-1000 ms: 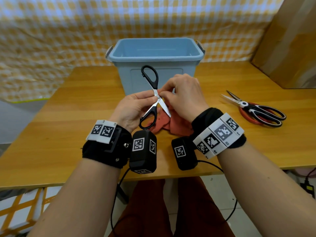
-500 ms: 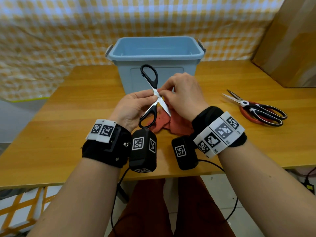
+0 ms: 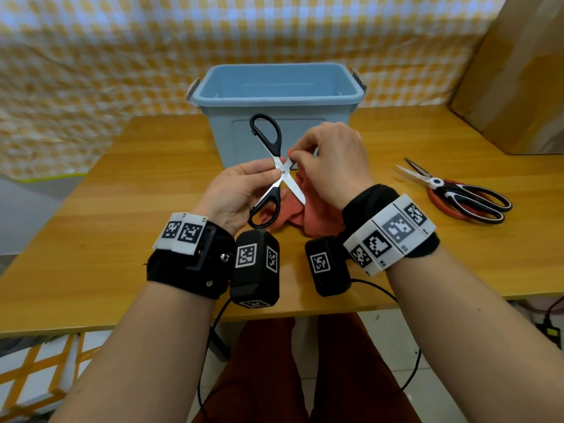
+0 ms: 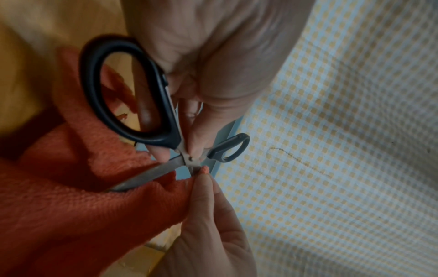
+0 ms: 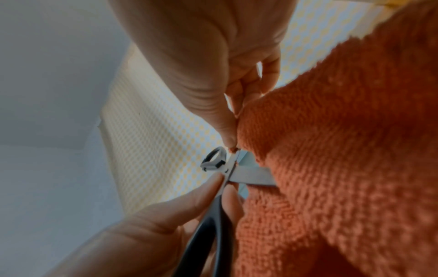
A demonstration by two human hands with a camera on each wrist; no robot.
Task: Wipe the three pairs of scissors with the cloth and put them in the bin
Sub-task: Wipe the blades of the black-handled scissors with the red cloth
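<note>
My left hand (image 3: pixel 244 184) pinches the black-handled scissors (image 3: pixel 271 148) at their pivot; they are spread wide in an X above the table. My right hand (image 3: pixel 329 160) pinches the orange cloth (image 3: pixel 308 209) around the blade next to the pivot. In the left wrist view the black-handled scissors (image 4: pixel 132 105) lie across the orange cloth (image 4: pixel 78 209). In the right wrist view the orange cloth (image 5: pixel 343 150) covers one blade of the black-handled scissors (image 5: pixel 251 176). Two more pairs, black-handled scissors (image 3: pixel 467 196) over a red-handled pair (image 3: pixel 439 206), lie at the right. The blue bin (image 3: pixel 274 96) stands just behind my hands.
A wooden table (image 3: pixel 91 227) carries everything. A cardboard sheet (image 3: pixel 515 71) leans at the back right. A yellow checked curtain (image 3: pixel 122 56) hangs behind the table.
The hands and scissors have stayed almost in place; my right fingers with the cloth have slid slightly along the blade toward the pivot.
</note>
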